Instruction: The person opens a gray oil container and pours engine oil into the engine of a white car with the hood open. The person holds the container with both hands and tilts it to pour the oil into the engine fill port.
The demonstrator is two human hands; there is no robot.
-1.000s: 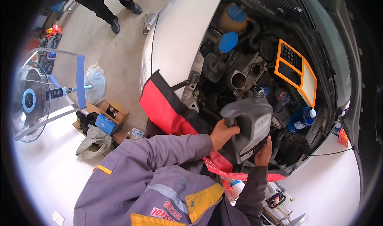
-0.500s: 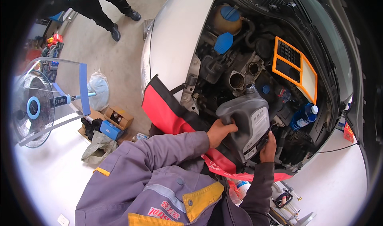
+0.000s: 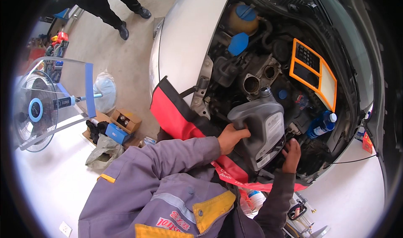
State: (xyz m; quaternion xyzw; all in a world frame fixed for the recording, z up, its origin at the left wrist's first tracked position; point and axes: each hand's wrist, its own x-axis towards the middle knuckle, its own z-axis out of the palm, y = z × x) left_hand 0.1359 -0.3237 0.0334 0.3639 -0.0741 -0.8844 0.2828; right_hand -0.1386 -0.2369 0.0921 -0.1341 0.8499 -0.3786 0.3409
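Note:
A dark grey plastic oil jug [image 3: 256, 129] with a pale label hangs tilted over the open engine bay. Its threaded neck points away from me, close to two round metal openings in the engine [image 3: 252, 84]. My left hand [image 3: 233, 139] is wrapped round the jug's handle, thumb on top. Just right of the jug's base, my right hand [image 3: 291, 155] is apart from it, fingers loosely spread and holding nothing. What lies under the jug is hidden.
A red and black fender cover [image 3: 176, 112] drapes the car's near edge. An orange-framed air filter [image 3: 312, 72] and a bottle of blue liquid [image 3: 321, 124] rest in the bay's right side. At left stand a fan [image 3: 37, 110] and boxes [image 3: 126, 119]; another person's legs [image 3: 109, 11] show beyond.
My right hand has let go of the jug's lower right side and moved slightly right, its fingers opening. The left hand keeps its grip on the handle.

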